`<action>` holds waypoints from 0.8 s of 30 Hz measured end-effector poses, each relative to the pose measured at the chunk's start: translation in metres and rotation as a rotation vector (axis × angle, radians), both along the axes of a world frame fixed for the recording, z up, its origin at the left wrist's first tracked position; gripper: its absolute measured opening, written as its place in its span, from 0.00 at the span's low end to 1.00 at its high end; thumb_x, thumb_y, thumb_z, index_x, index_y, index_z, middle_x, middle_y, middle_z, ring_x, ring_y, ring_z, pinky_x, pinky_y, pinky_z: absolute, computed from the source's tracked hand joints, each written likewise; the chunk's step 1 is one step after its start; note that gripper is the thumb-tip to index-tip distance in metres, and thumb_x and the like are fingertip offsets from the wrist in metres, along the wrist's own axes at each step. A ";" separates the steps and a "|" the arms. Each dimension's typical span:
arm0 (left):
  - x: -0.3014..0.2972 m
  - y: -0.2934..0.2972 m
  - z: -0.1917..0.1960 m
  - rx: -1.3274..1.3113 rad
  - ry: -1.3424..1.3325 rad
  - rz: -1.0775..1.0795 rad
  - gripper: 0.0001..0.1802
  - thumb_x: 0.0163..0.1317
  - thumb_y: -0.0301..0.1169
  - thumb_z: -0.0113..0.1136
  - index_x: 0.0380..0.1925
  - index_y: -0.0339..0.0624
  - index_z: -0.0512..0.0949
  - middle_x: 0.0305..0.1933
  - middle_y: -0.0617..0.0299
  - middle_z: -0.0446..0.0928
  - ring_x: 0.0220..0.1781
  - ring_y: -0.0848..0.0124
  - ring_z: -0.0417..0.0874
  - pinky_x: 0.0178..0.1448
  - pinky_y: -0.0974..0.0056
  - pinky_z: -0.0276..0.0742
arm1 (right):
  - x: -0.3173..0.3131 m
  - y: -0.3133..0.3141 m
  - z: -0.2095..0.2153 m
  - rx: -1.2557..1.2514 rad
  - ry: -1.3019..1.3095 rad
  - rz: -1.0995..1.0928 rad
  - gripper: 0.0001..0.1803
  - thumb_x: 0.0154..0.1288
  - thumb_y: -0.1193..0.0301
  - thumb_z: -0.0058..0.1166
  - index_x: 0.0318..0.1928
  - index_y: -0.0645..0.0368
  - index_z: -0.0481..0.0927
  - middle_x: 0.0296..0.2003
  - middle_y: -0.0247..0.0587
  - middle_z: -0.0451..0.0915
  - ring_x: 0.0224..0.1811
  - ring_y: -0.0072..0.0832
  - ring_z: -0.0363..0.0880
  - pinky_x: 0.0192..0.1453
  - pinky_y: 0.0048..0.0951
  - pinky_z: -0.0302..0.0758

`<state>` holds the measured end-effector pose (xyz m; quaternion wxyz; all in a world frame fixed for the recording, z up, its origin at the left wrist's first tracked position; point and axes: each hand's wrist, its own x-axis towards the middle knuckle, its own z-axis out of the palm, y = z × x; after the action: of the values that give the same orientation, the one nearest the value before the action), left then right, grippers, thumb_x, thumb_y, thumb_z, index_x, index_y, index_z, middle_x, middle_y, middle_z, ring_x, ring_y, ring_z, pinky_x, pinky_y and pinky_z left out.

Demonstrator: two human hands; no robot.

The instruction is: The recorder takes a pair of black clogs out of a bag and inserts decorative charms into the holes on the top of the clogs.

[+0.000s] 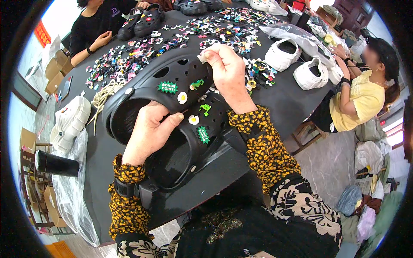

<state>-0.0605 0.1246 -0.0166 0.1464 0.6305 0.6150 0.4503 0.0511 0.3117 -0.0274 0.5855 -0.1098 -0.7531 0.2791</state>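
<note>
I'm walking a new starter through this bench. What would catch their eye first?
Dead centre, two black clogs dotted with green, white and yellow charms, the left hand on one and the right hand pinching at the upper one's toe. Behind them a bright scatter of loose charms covers the dark table, with white clogs at right.

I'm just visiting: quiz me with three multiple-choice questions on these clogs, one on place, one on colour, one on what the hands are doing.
1. Where do the loose charms lie?
A on the floor
B on the table, beyond the clogs
C in a box

2. What colour are the two clogs nearest the person?
A black
B white
C red

3. What is the right hand doing?
A resting flat
B holding a cup
C pinching at the upper clog's toe

Answers:
1 B, they are strewn over the dark table.
2 A, both are black.
3 C, its fingertips meet there, while the left hand grips a clog's opening.
</note>
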 end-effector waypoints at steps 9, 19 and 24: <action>-0.007 0.000 -0.007 -0.057 -0.155 0.039 0.11 0.56 0.29 0.60 0.34 0.31 0.78 0.30 0.64 0.78 0.33 0.77 0.75 0.41 0.70 0.70 | 0.000 -0.003 -0.003 -0.247 0.099 0.175 0.07 0.64 0.73 0.51 0.31 0.64 0.77 0.26 0.37 0.78 0.28 0.22 0.76 0.35 0.23 0.72; -0.013 0.003 -0.012 -0.092 -0.615 0.082 0.08 0.58 0.27 0.57 0.35 0.34 0.80 0.34 0.67 0.79 0.34 0.82 0.75 0.42 0.74 0.69 | 0.004 0.000 -0.002 -0.470 -0.011 0.237 0.10 0.69 0.71 0.44 0.35 0.65 0.76 0.26 0.34 0.77 0.27 0.17 0.74 0.33 0.20 0.73; -0.016 0.002 -0.012 -0.083 -0.654 0.041 0.11 0.59 0.27 0.57 0.39 0.33 0.79 0.36 0.66 0.79 0.37 0.82 0.74 0.44 0.73 0.69 | 0.001 0.002 -0.005 -0.507 -0.033 0.197 0.13 0.69 0.68 0.43 0.34 0.63 0.77 0.26 0.33 0.78 0.26 0.16 0.73 0.31 0.18 0.71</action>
<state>-0.0768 0.1266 -0.0288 0.3528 0.4335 0.5657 0.6063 0.0524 0.3140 -0.0321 0.4969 -0.1836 -0.6759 0.5124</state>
